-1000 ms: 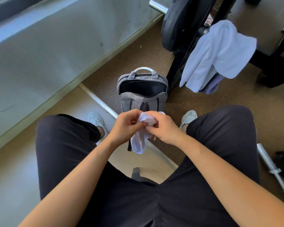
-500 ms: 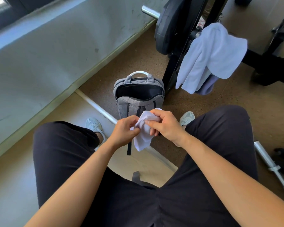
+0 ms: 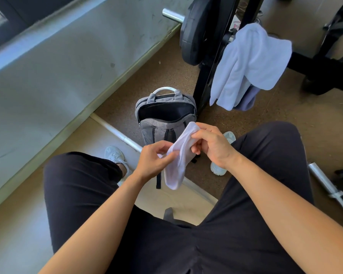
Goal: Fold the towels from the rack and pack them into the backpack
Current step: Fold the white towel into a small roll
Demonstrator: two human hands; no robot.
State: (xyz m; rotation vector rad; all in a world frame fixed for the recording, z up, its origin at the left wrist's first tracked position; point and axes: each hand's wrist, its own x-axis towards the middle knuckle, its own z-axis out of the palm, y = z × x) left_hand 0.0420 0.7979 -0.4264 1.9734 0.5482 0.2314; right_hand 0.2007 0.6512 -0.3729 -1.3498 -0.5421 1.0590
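A person sits with knees apart in black trousers, both bare forearms reaching forward over the lap. The left hand (image 3: 153, 159) and the right hand (image 3: 212, 144) both grasp one small white towel (image 3: 179, 157), pinching it between fingers and thumbs. The right hand holds the towel's upper end, the left hand grips it partway down, and the loose lower end hangs below the left hand.

The landmark here is a grey backpack (image 3: 162, 125) standing upright on the brown floor between the person's feet. Its top compartment is unzipped and gapes wide, showing a dark interior, and its carry handle arches at the far side. The held towel is just in front of the backpack, on the person's side, overlapping its lower front in view.

Beyond the backpack and to its right stands a black rack (image 3: 208, 76) with a black weight plate (image 3: 196, 30) on a steel bar. A larger white towel (image 3: 251, 64) is draped over the rack, with a pale purple cloth (image 3: 248, 97) hanging underneath it. A white shoe (image 3: 115, 156) sits left of the backpack, and another to its right.
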